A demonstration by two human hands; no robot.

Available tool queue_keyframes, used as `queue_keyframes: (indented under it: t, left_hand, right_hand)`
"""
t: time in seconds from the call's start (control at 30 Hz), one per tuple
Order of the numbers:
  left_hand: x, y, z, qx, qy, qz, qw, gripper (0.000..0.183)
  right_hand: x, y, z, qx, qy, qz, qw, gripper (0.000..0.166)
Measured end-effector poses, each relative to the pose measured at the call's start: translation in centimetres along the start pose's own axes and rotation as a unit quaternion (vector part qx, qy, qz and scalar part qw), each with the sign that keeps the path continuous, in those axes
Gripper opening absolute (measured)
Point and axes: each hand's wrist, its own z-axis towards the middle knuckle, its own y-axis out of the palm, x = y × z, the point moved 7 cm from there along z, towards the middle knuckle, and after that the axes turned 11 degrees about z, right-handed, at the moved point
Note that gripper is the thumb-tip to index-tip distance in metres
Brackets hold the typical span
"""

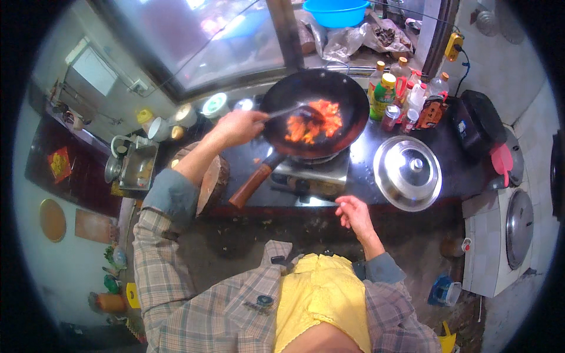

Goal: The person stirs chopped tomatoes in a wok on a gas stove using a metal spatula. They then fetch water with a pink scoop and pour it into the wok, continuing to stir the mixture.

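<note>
My left hand (pixel 242 127) grips the handle of a metal spatula (pixel 284 113), whose dark, blurred head is in the orange-red chopped food (pixel 329 115), perhaps tomato. The food lies in a black wok (pixel 291 84) on a portable stove (pixel 309 174). Toward me and to the left points the wok's wooden handle (pixel 250 185), untouched. My right hand (pixel 353 214) hovers near the counter's front edge with its fingers loosely bent and holds nothing. A steel lid with a glass centre (pixel 408 194) rests on the counter to the right of the stove.
Bottles and jars (pixel 383 95) crowd the counter right of the wok, near a black container (pixel 479 119). A round wooden chopping block (pixel 214 181) is under my left forearm. Cups (pixel 159 129) and a sink (pixel 140 167) are farther left. A window is behind the wok.
</note>
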Motion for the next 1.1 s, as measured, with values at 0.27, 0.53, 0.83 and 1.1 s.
queue_keyframes:
  t: [0.27,0.53,0.83,1.1]
  left_hand:
    - [2.9,2.7,0.1,0.017,0.001,0.042,0.999,0.038]
    - [1.9,-0.6,2.6,0.000,0.011,0.114,0.993,0.038]
    - [0.8,-0.4,3.1,0.038,0.041,-0.069,0.996,0.037]
    - [3.7,0.2,1.5,-0.016,-0.024,-0.005,1.000,0.037]
  right_hand:
    - [1.3,-0.1,0.2,0.006,0.003,0.008,1.000,0.020]
    - [1.5,-2.1,-0.1,0.050,0.025,0.001,0.998,0.021]
    - [1.5,-2.3,-0.5,0.042,0.006,0.016,0.999,0.022]
    - [2.3,-1.8,-0.1,0.027,0.014,0.007,1.000,0.022]
